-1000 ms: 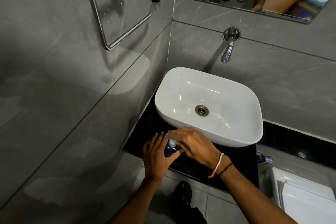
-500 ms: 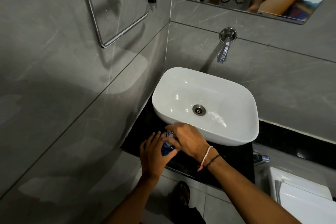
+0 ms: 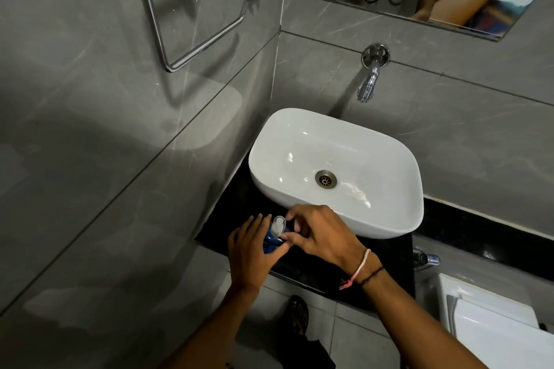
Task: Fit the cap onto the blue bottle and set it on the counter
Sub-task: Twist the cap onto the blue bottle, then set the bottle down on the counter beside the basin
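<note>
A grey-tiled bathroom corner holds a white oval ceramic basin [image 3: 335, 171] on a black polished stone table [image 3: 236, 216], under a chrome wall tap [image 3: 370, 81]. Over the table's front left edge, the left hand [image 3: 250, 252] wraps its fingers around the small blue plastic bottle [image 3: 271, 241]. The right hand [image 3: 322, 234] pinches the pale translucent cap [image 3: 278, 223] at the bottle's top with thumb and fingers.
</note>
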`<state>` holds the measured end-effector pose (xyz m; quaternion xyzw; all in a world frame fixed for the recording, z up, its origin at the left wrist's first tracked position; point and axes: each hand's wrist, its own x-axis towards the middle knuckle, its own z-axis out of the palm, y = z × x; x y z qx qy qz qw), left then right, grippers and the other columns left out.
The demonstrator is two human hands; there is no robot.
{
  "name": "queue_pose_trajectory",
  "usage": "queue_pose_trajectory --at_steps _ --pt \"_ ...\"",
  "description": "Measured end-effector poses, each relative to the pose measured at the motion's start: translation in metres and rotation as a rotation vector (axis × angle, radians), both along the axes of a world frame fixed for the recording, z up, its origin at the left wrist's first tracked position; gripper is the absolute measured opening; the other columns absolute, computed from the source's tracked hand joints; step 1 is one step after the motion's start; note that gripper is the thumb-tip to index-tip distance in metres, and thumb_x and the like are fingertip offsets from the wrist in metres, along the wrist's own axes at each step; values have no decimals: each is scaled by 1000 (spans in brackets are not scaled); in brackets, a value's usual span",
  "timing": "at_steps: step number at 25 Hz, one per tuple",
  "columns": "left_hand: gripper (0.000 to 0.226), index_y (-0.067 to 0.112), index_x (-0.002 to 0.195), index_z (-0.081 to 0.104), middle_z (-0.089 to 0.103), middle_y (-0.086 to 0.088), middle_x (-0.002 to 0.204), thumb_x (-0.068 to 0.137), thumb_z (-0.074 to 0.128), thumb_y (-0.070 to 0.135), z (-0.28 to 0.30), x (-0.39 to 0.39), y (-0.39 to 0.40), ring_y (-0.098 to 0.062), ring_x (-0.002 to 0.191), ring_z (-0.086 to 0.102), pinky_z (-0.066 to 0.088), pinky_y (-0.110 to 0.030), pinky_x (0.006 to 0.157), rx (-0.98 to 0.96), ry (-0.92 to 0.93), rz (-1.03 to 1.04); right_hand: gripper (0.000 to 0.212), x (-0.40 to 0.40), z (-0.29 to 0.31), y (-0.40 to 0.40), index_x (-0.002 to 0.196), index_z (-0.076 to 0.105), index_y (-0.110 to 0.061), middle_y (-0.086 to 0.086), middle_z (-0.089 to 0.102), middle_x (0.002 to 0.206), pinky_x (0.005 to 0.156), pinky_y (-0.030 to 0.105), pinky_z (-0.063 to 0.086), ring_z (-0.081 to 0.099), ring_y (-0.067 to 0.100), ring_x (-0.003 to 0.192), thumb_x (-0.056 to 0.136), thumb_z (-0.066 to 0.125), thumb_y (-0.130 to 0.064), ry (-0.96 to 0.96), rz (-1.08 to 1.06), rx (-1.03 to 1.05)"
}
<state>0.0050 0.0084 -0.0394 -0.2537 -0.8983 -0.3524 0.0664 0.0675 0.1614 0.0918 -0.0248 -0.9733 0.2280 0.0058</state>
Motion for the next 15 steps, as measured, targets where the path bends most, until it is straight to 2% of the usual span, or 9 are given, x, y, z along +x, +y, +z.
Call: queue_pose_trajectory --at_steps 2,3,7,10,12,14,15 --pt "74 15 124 66 69 -8 127 66 80 59 0 0 0 -27 124 59 48 -50 96 -8 16 2 49 -3 -1 6 134 62 -21 2 73 121 92 33 57 68 17 107 90 77 -34 20 70 -45" --pt "75 15 124 66 69 -8 127 67 78 61 -1 0 0 -27 124 59 48 -49 97 -12 22 3 49 -5 -2 7 136 61 -19 3 72 126 96 35 56 67 19 112 91 76 -31 20 113 -42" --pt "76 17 125 65 71 -6 123 66 75 64 -1 1 1 -27 123 60 47 -48 95 -14 18 4 37 -11 -8 3 125 70 -21 4 77 112 85 42 60 71 21 99 90 77 -31 29 113 -42" --pt "75 17 126 64 72 -6 121 65 79 59 -3 0 2 -26 122 61 46 -48 96 -10 12 -2 45 -9 -10 6 129 66 -21 3 74 123 92 41 58 69 21 110 90 74 -43 21 72 4" --pt "75 17 125 65 72 -6 120 66 77 62 -2 -3 1 -25 121 61 47 -48 96 -36 43 -10 52 -3 -16 12 134 62 -19 5 70 132 98 42 55 65 26 119 93 68 -50 88 -34 98" --pt "75 17 125 65 72 -6 120 68 74 66 0 -9 -1 -25 121 61 47 -49 95 -56 77 -21 60 6 -22 23 142 56 -13 16 61 143 107 46 49 57 36 130 95 65 -50 149 -229 221" --pt "75 17 126 65 72 -7 121 68 72 65 1 -15 -5 -25 121 60 46 -49 96 -52 80 -17 67 12 -26 30 148 50 -10 22 52 151 112 50 43 50 41 138 96 60 -52 119 -325 275"
